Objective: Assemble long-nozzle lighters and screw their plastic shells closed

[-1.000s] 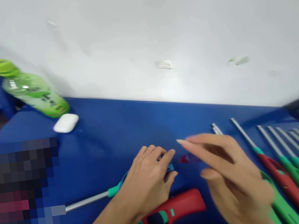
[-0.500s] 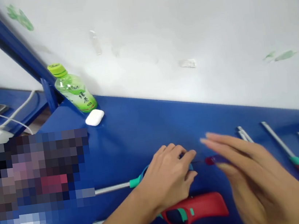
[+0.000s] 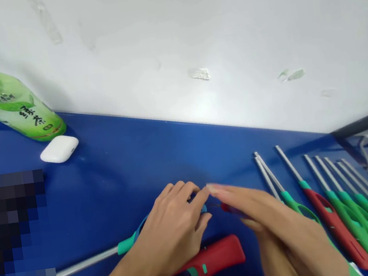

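My left hand (image 3: 177,216) is closed around the handle of a long-nosed blue gas lighter (image 3: 126,244), whose metal tube points left. Only the lighter's butt end shows past my fingers. My right hand (image 3: 272,221) grips a thin screwdriver (image 3: 226,207) with a red and dark purple handle, mostly hidden by the fingers. Its narrow shaft points at the butt of the blue lighter; whether the tip touches is too small to tell. The fingertips of both hands nearly meet. Just below my left hand lies a red lighter (image 3: 221,253), its front part under my forearm.
Several green lighters (image 3: 351,211) and another red lighter (image 3: 337,222) lie in a row at the right on the blue table (image 3: 159,155). At the back left, a green tea bottle (image 3: 27,106) stands by a white earbud case (image 3: 59,149). A white wall (image 3: 147,61) rises behind.
The view has swung right and closer, bringing the row of lighters into sight. My right hand's fingertips have come closer to my left hand. Both hands keep their holds.
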`<state>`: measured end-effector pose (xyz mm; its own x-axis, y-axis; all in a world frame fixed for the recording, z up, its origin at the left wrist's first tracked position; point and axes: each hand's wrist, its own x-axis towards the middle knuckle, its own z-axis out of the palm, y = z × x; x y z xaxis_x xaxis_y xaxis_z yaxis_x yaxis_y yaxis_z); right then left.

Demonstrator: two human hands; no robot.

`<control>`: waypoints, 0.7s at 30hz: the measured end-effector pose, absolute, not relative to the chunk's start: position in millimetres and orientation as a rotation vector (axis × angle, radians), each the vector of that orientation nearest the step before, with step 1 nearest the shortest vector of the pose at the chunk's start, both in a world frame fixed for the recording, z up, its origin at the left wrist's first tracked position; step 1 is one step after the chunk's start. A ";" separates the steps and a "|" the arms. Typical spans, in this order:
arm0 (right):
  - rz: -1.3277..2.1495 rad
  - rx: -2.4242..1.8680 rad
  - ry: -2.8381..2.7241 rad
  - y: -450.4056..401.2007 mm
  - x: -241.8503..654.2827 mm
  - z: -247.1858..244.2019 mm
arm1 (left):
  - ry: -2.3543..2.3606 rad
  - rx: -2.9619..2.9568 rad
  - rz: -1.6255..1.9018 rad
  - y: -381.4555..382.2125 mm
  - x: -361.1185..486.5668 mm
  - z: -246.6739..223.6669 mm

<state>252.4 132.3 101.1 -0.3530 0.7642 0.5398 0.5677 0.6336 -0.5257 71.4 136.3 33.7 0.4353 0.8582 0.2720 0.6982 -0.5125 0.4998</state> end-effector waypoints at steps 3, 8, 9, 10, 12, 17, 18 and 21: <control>0.126 -0.949 -1.825 135.0 247.6 95.6 | 1.337 2.392 0.720 136.3 71.1 33.4; 0.323 -1.035 -1.987 135.0 248.1 97.3 | 1.340 2.400 0.755 136.2 72.0 33.3; 0.339 -1.026 -2.001 134.9 247.9 97.7 | 1.336 2.401 0.753 136.4 72.3 33.6; 0.304 -1.007 -1.976 135.2 247.2 97.4 | 1.333 2.400 0.747 136.7 72.4 34.0; 0.151 -0.985 -1.857 136.1 244.7 95.0 | 1.333 2.397 0.732 137.2 72.4 34.7; 0.190 -1.057 -1.913 134.2 246.6 91.3 | 1.343 2.379 0.733 137.1 71.9 34.2; 0.261 -1.063 -1.984 133.6 248.7 91.6 | 1.346 2.377 0.736 137.0 71.8 33.8; 0.291 -1.057 -1.964 134.4 253.0 91.8 | 1.347 2.380 0.734 137.0 71.7 33.2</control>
<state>253.0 134.4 91.8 -0.2685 0.7687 0.5806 0.5670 0.6134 -0.5498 71.7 137.0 33.2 0.4270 0.8598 0.2800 0.7015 -0.5104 0.4974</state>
